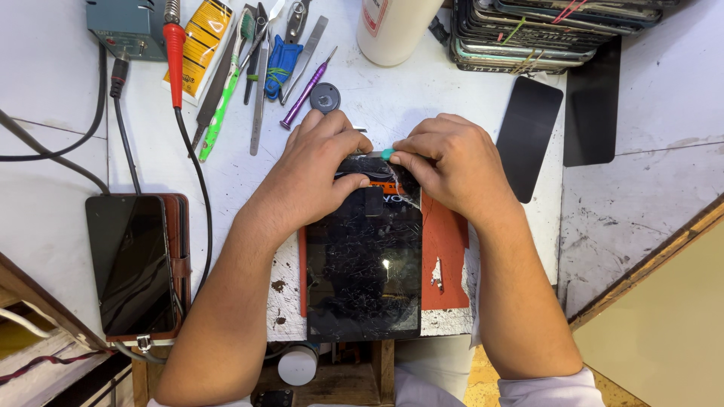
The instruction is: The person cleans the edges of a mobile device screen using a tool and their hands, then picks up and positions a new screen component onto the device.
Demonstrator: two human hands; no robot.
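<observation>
Tablet, black, cracked glass [364, 264], lies on red rubber mat [446, 249], long axis toward me. My left hand [313, 177] presses top edge, fingers curled. My right hand [452, 162] pinches small green plastic pick [388, 154] at top rim, nearer seam.

My left hand [313, 169] and right hand [452, 162] cover the top edge of the cracked phone [364, 264], so I cannot tell how far the glass is lifted there. Only the tip of the green pick [388, 154] shows past my right fingers. At the table's far edge, the white bottle [392, 26] and the stack of phones [539, 34] are cut off.
</observation>
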